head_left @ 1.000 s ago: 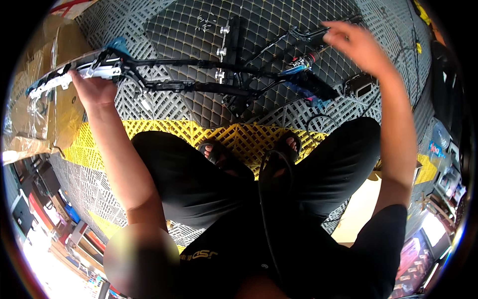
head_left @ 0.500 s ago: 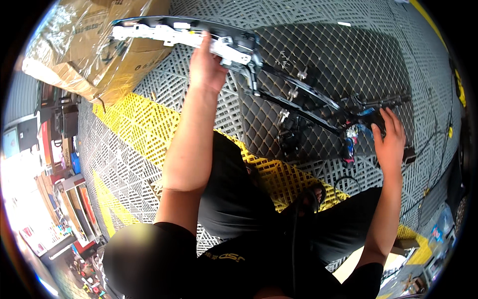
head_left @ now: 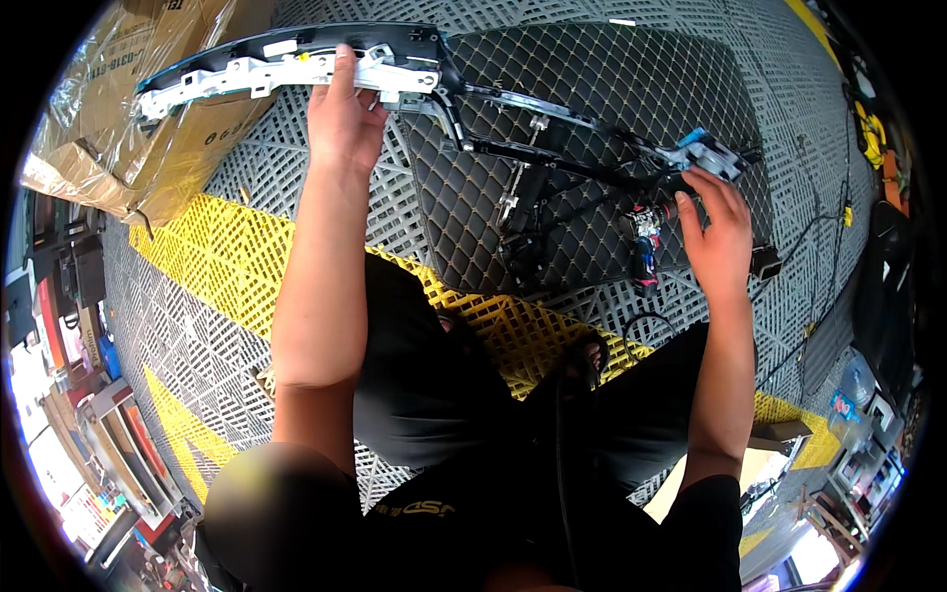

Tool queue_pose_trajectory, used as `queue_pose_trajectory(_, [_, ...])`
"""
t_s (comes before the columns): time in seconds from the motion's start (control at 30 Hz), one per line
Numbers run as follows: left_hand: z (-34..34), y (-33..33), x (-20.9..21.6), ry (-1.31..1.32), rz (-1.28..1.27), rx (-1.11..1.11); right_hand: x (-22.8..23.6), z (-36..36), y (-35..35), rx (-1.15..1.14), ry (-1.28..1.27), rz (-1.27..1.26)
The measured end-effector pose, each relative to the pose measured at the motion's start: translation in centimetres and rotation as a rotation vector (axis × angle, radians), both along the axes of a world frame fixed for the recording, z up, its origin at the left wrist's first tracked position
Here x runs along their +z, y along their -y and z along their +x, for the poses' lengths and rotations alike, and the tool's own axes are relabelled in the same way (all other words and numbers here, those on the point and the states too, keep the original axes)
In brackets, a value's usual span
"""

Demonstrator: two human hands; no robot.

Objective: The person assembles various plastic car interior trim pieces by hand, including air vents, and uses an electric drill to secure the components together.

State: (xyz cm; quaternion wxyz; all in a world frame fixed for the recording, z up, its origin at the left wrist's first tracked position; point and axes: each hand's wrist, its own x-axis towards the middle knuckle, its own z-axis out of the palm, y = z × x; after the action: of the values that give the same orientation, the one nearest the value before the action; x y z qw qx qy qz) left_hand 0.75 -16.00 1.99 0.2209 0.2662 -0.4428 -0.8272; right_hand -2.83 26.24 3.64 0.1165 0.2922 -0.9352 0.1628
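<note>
My left hand [head_left: 340, 128] grips the white bracket [head_left: 296, 74] along the underside of a long dark panel [head_left: 345, 37]; the thumb lies on the bracket. Two black rails [head_left: 562, 160] run from the panel's right end to a grey end piece [head_left: 710, 156] with a blue patch. My right hand [head_left: 718, 232] closes round the frame just below this end piece, its fingertips partly hidden. Beside that hand, a small device with a blue and pink body [head_left: 645, 252] lies by the mat's near edge. Black parts with metal fittings [head_left: 528, 237] rest under the rails.
A black quilted mat [head_left: 464, 237] lies on the grey grid floor [head_left: 237, 286], which has yellow bands [head_left: 217, 252]. A film-wrapped cardboard box [head_left: 109, 168] stands at the far left, close to the panel's end. Black cables [head_left: 819, 227] trail on the right.
The whole scene has shifted left in the picture. The grey end piece now shows clearly above my right hand, whose fingers have closed in on it. My left hand keeps its hold.
</note>
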Motion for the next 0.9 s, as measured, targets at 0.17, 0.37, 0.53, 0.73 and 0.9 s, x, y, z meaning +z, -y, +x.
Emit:
queue_pose_trajectory(0.17, [-0.1,0.3,0.0,0.037,0.018,0.029,6.9,3.0,-0.2,-0.210,0.264,-0.265])
queue_pose_trajectory(0.37, [0.1,1.7,-1.1,0.051,-0.003,0.051,11.1,5.8,-2.5,-0.538,0.693,0.116])
queue_pose_trajectory(0.53, [-0.3,1.3,-1.2,0.055,0.011,0.073,14.3,7.7,-5.0,-0.257,0.351,-0.181])
queue_pose_trajectory(0.73, [-0.6,1.0,-1.3,0.059,0.015,0.072,20.7,9.8,-4.9,0.337,-0.209,-0.686])
queue_pose_trajectory(0.9, [-0.4,1.2,-1.9,0.009,0.060,0.042,20.7,2.3,-2.3,-0.024,-0.352,-0.774])
